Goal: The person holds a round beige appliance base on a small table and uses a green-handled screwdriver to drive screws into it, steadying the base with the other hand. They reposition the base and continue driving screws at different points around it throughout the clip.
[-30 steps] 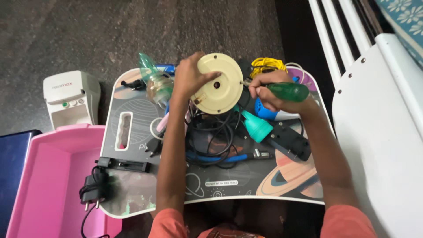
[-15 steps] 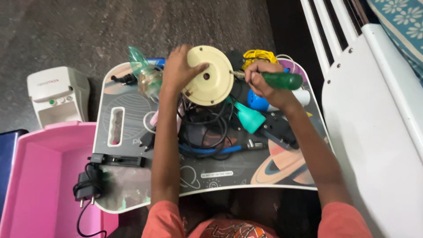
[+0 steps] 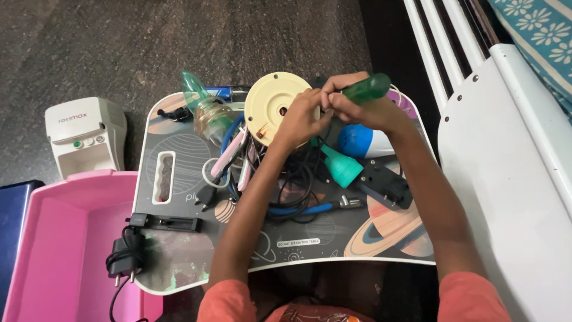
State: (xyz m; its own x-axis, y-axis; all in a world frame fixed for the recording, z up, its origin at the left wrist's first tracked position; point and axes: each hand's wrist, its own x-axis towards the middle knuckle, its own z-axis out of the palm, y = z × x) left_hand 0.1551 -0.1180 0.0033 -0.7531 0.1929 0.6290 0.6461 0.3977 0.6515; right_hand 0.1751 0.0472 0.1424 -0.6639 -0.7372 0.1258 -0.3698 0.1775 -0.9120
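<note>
Head view, looking down: rough dark stone floor (image 3: 119,48) all round; glossy white panel with rails (image 3: 506,149) at right; smooth pink plastic tub (image 3: 47,238) at lower left. Between them a flat lap table (image 3: 179,256), rounded corners, planet print, slot handle at its left edge. Beside its far left corner a boxy white plastic machine (image 3: 83,137). On the table, far middle, a round cream plastic disc (image 3: 271,101), tilted up, ribbed face, dark hole at centre; left hand (image 3: 301,119) curled over its right edge, fingers pinched together at the right hand's fingertips. Right hand (image 3: 363,110) closed round a screwdriver (image 3: 366,88), handle translucent green, stubby, rounded; shaft hidden between the two hands. Under the forearms a tangle of black and blue cable (image 3: 298,206). Left of the disc a clear greenish mask (image 3: 202,107), soft and domed. Right of the cables a teal cone (image 3: 341,168), a blue-and-white bulb (image 3: 360,142), a matte black block (image 3: 387,182). Near the table's left front corner a black adapter (image 3: 128,253), cord trailing off the edge.
</note>
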